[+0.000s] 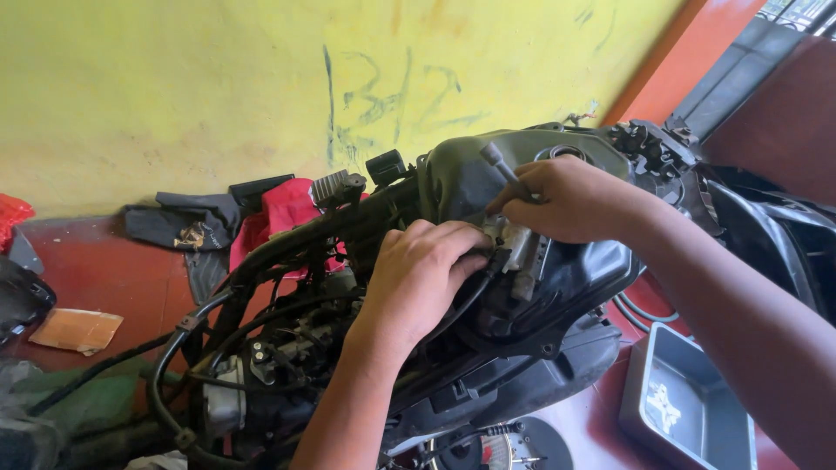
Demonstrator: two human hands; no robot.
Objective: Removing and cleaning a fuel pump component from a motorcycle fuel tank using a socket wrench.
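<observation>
In the head view, much is hidden. The left hand (424, 271) lies curled over a small grey metal part (515, 252) on the side of a stripped motorcycle (540, 287); its fingers (453, 239) cover most of that part, and whether they pinch it or only press on it cannot be told. The right hand (566, 198) is closed around a slim metal tool (503, 170), whose upper end sticks out above the knuckles while its tip is lost behind the fingertips (509, 204), just above the grey part. Both forearms run out of the frame at the bottom and right edges.

Just beyond the fingers of both hands is the dark fuel tank (475, 174), with a round opening (564, 154) behind the right hand. Below and left of the left hand's fingers, black frame tubes (261, 261), hoses and engine parts tangle together, too dense to sort out.

The machine stands on a red floor (113, 278) against a yellow wall (174, 87) with blue scrawl. Farther left of the fingers lie dark rags (183, 218), a red cloth (283, 209) and a scrap of cardboard (77, 330). Below the right forearm sits a grey tray (697, 409), cut off by the edge.
</observation>
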